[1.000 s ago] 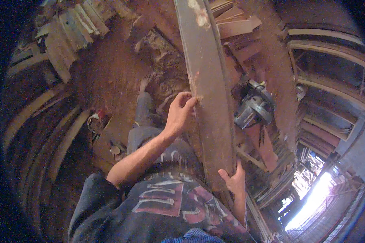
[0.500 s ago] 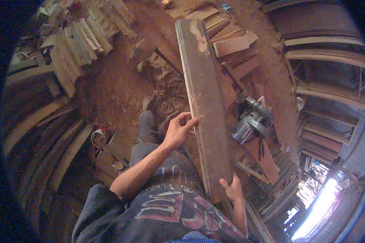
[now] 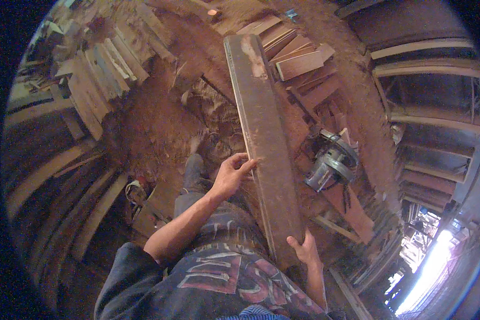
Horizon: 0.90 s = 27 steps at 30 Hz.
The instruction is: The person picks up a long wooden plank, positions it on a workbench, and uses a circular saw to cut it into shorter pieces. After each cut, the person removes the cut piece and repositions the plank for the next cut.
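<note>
A long, thick brown wooden plank [image 3: 269, 138] lies lengthwise before me, its far end pale and worn on top. My left hand [image 3: 233, 175] pinches its left edge about midway along, thumb on the top face and fingers at the side. Near the close end, my right hand [image 3: 304, 248] grips the right edge with the thumb up; its other fingers are hidden under or behind the wood. To the right of the plank rests a dark circular saw [image 3: 330, 162], with neither hand touching it.
Beyond the plank, cut boards [image 3: 298, 64] lie piled on the dusty ground. More planks [image 3: 104, 61] stack at the far left, and long curved-looking timbers [image 3: 85, 208] line the left side. Wooden racks [image 3: 432, 122] stand at the right. A reddish board [image 3: 352, 213] lies beside the saw.
The plank's far end has shifted slightly left and nearer in the picture. Both hands keep their hold, and the surroundings have shifted a little with the view.
</note>
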### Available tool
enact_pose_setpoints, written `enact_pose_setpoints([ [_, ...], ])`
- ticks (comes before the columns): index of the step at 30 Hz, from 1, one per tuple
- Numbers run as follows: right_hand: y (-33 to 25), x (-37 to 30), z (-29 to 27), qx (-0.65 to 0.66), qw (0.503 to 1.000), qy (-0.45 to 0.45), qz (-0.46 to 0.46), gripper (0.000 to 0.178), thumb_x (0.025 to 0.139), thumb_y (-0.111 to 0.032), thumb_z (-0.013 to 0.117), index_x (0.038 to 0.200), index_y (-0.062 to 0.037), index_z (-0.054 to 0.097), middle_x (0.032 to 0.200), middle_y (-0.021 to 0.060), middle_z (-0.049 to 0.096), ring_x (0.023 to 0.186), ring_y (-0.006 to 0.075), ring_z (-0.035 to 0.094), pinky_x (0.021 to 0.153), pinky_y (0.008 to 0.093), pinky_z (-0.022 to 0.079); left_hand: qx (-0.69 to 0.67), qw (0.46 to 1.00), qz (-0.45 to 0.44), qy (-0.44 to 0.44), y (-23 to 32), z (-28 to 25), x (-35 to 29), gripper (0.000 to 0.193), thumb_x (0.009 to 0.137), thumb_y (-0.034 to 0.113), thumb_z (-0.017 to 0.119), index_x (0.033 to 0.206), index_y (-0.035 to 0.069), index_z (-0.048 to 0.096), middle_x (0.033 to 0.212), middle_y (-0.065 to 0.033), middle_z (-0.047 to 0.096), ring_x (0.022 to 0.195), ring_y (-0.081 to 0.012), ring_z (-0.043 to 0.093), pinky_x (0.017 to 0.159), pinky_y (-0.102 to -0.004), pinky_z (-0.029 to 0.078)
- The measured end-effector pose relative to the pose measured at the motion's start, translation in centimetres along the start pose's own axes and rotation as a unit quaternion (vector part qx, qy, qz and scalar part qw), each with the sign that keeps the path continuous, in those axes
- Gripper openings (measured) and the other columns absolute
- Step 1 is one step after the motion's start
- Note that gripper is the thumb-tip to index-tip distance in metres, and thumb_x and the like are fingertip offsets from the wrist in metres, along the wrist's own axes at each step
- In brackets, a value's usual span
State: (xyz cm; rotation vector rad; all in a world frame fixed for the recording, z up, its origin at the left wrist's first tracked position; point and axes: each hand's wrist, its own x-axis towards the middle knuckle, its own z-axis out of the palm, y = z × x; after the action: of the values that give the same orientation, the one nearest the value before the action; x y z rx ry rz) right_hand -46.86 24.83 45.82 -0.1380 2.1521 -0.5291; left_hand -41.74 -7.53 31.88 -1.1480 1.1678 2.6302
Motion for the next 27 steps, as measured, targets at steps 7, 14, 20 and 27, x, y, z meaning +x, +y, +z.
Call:
enact_pose_setpoints([
  [7, 0.9, 0.7, 0.0, -0.009, 1.0, -0.004, 0.001, 0.101, 0.077, -0.066, 0.08, 0.142, 0.0037, 0.049, 0.133, 0.0237, 0.064, 0.124, 0.0401, 0.062, 0.107, 0.0467, 0.047, 0.01, 0.999, -0.02, 0.025, -0.8, 0.2, 0.4, 0.039, 0.103, 0.028, 0.066, 0.131, 0.003, 0.061, 0.105, -0.0067, 0.07, 0.092, -0.0144, 0.068, 0.074, -0.0302, 0.059],
  [14, 1.4, 1.4, -0.9, -0.131, 0.982, 0.116, -0.072, 0.091, 0.072, -0.056, 0.089, 0.132, 0.003, 0.054, 0.113, 0.0221, 0.072, 0.104, 0.0416, 0.07, 0.091, 0.0492, 0.054, 0.03, 0.999, 0.03, 0.023, -2.6, 3.5, 0.3, 0.077, 0.101, 0.041, 0.065, 0.158, 0.013, 0.021, 0.14, -0.0152, 0.053, 0.123, -0.0276, 0.055, 0.1, -0.0449, 0.049],
  [20, 1.9, 4.3, -3.7, -0.275, 0.9, 0.241, -0.239, 0.08, 0.073, -0.045, 0.088, 0.133, -0.0026, 0.055, 0.113, 0.0235, 0.07, 0.104, 0.0435, 0.068, 0.088, 0.0503, 0.054, -0.048, 0.999, 0.02, 0.01, -2.3, 7.9, 3.2, 0.107, 0.09, 0.058, 0.073, 0.158, 0.006, 0.008, 0.148, -0.0185, 0.04, 0.133, -0.0322, 0.047, 0.11, -0.0471, 0.041],
  [27, -2.3, 10.4, -8.1, -0.309, 0.864, 0.216, -0.333, 0.077, 0.077, -0.041, 0.085, 0.138, -0.0038, 0.054, 0.118, 0.0205, 0.07, 0.104, 0.0403, 0.068, 0.089, 0.0507, 0.054, -0.07, 0.99, 0.091, 0.077, 2.1, 8.0, 8.2, 0.118, 0.085, 0.063, 0.075, 0.161, 0.004, 0.006, 0.157, -0.0197, 0.034, 0.143, -0.0346, 0.039, 0.114, -0.0502, 0.036],
])
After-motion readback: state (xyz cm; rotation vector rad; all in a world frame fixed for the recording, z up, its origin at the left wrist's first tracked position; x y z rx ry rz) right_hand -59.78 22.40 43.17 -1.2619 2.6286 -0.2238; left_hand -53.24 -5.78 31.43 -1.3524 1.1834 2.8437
